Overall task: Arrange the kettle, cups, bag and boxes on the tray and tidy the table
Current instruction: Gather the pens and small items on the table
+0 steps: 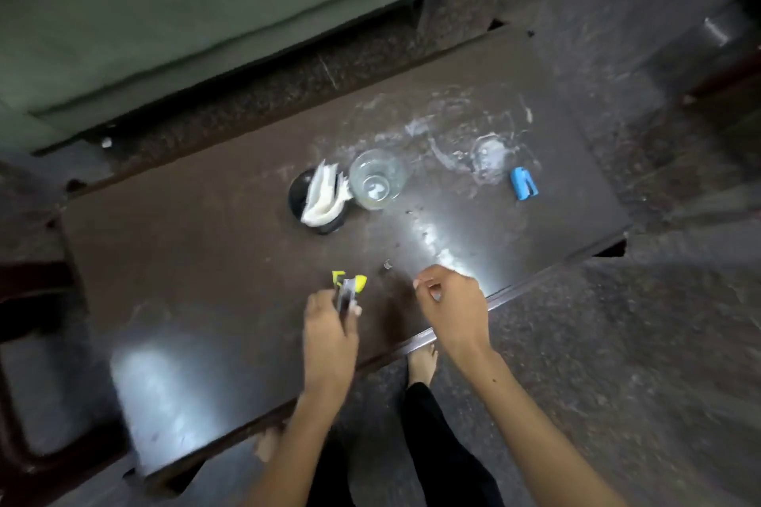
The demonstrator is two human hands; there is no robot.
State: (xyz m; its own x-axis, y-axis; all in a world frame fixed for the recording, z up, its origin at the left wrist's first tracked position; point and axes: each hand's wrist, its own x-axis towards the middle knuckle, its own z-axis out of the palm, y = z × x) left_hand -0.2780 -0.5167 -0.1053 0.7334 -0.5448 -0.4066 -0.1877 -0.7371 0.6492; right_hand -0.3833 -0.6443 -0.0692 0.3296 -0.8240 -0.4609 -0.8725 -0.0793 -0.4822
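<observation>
Pinching crinkled yellow-and-silver wrappers (348,288), the left hand (329,335) hovers over the glossy table (206,280); right hand (453,307) curled, seemingly empty

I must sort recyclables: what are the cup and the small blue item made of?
The cup looks like clear glass: the table shows through it and its rim glints. The blue item seems to be matte plastic with uniform colour; blur leaves this uncertain.
</observation>
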